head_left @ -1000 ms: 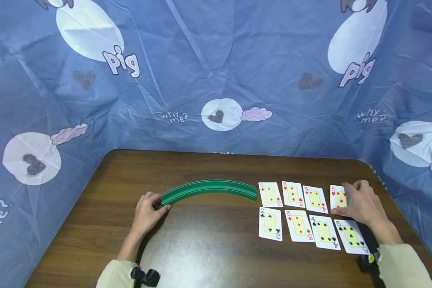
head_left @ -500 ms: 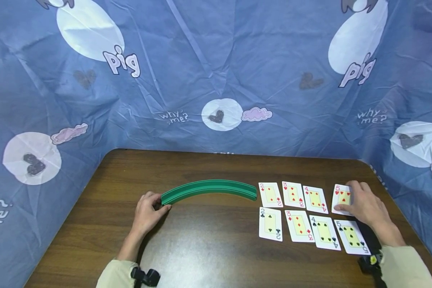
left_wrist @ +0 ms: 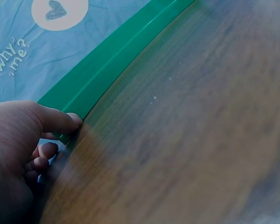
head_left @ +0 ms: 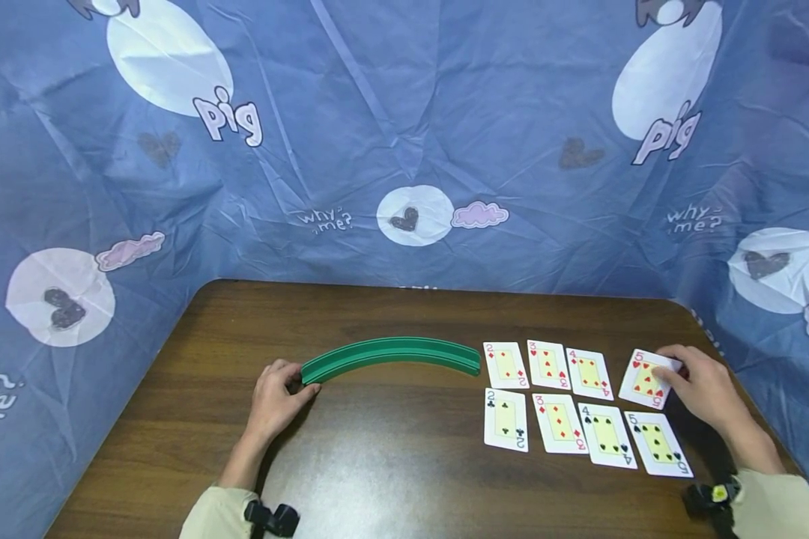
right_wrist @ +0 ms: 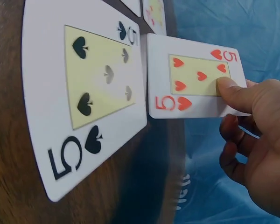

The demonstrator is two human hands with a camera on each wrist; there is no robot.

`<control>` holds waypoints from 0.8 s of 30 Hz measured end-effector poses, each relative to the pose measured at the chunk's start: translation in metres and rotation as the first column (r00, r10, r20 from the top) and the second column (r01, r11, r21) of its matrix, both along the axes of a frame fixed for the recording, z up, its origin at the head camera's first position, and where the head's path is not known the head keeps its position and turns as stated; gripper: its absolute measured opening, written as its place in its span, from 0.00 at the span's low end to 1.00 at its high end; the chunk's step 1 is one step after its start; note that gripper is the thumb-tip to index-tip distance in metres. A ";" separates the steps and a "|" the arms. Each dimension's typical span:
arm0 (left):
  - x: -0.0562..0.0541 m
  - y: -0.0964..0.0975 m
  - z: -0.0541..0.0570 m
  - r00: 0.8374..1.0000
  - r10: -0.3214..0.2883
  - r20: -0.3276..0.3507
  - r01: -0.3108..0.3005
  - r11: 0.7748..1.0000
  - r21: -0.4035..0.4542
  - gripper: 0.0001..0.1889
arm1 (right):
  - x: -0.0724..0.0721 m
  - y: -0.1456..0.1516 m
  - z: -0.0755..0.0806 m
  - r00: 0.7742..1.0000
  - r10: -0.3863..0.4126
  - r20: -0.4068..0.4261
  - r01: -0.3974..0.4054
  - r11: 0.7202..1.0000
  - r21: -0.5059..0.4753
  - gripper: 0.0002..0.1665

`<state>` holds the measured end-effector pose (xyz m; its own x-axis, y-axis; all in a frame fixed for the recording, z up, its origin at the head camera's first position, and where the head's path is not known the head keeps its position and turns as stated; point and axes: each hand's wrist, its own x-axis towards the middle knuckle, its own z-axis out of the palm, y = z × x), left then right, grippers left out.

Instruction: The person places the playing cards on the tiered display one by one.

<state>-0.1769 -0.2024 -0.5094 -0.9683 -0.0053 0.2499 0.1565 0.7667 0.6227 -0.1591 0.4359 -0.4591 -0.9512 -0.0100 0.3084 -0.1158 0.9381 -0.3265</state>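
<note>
My left hand [head_left: 278,400] grips the left end of a long, curved green card holder [head_left: 391,349] with a groove along it. In the left wrist view the thumb lies on the end of the card holder [left_wrist: 112,60], other fingers curled below. On the right, my right hand [head_left: 711,389] pinches the five of hearts [head_left: 645,379] by its right edge. The thumb presses its face in the right wrist view, with fingers behind the card [right_wrist: 200,60]. This card is tilted and lies just beyond the five of spades [head_left: 659,445]. The fingertips under it are hidden.
Left of it in the far row lie the two of diamonds [head_left: 505,365], three of hearts [head_left: 548,364] and four of diamonds [head_left: 589,373]. The near row has the two of clubs [head_left: 505,419], three of diamonds [head_left: 561,424] and four of spades [head_left: 608,436]. Blue cloth [head_left: 323,187] hangs behind the table.
My right hand has moved right and slightly nearer, with the five of hearts shifting right and turning clockwise; its face is now more exposed. My left hand and the green card holder stay put.
</note>
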 end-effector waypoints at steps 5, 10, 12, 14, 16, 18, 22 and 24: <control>0.001 0.000 0.001 1.000 0.002 0.015 -0.002 1.000 0.000 0.11 | 0.003 0.003 0.002 1.000 0.014 -0.018 -0.015 1.000 -0.025 0.11; 0.001 0.000 0.002 1.000 0.003 0.025 -0.003 1.000 0.001 0.10 | 0.006 0.000 0.008 1.000 0.009 -0.014 -0.010 0.999 -0.047 0.10; 0.001 0.000 0.002 1.000 0.003 0.024 -0.003 1.000 0.001 0.10 | 0.007 -0.003 0.013 1.000 0.011 -0.028 -0.012 0.999 -0.051 0.09; 0.001 0.000 0.002 1.000 0.003 0.020 -0.003 1.000 0.001 0.10 | 0.006 -0.006 0.018 0.998 0.021 -0.057 -0.025 0.998 -0.059 0.09; 0.001 0.000 0.002 1.000 0.002 0.014 -0.002 1.000 0.000 0.11 | 0.006 -0.010 0.025 0.996 0.029 -0.083 -0.033 0.998 -0.057 0.08; 0.001 0.000 0.001 1.000 0.004 0.009 -0.004 1.000 0.000 0.11 | 0.005 -0.016 0.031 0.993 0.042 -0.108 -0.048 0.997 -0.057 0.08; 0.000 0.000 0.000 1.000 0.004 0.004 -0.004 1.000 0.002 0.12 | 0.003 -0.029 0.043 0.991 0.058 -0.116 -0.067 0.995 -0.072 0.08; 0.000 0.000 0.000 1.000 0.003 0.001 -0.003 1.000 0.006 0.13 | 0.003 -0.038 0.048 0.992 0.066 -0.110 -0.076 0.993 -0.085 0.09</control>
